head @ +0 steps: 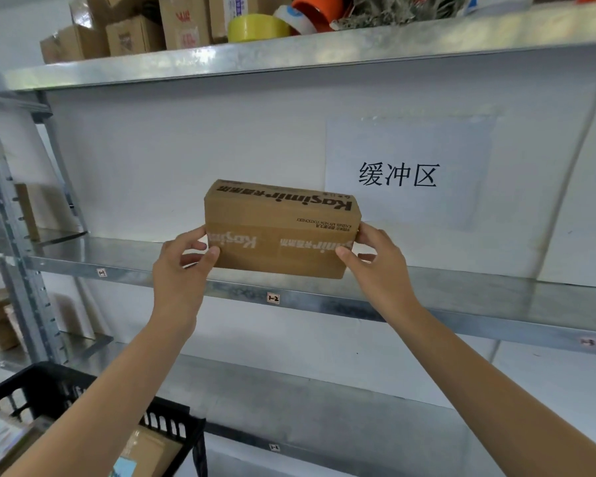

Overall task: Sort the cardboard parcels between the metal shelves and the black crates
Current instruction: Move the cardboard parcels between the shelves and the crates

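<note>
Two hands grip one brown cardboard parcel [283, 228] by its short ends, in front of a white wall. The left hand [183, 266] has its thumb on the front face and its fingers curled round the left end. The right hand [375, 263] clasps the right end the same way. The parcel is level, with its printed lettering upside down. It is over the front part of the middle shelf [461, 287], just above a small tag [273, 298] marked 1-2 on the shelf's rim. Whether its underside touches the metal cannot be told. Behind it, to the right, a paper sign [406, 170] with three printed characters is fixed to the wall. On the top shelf [289, 53] several cardboard boxes [135, 36] stand beside a yellow roll of tape [257, 27]. At the bottom left, below the left forearm, a black crate [66, 383] holds more parcels [148, 449].
</note>
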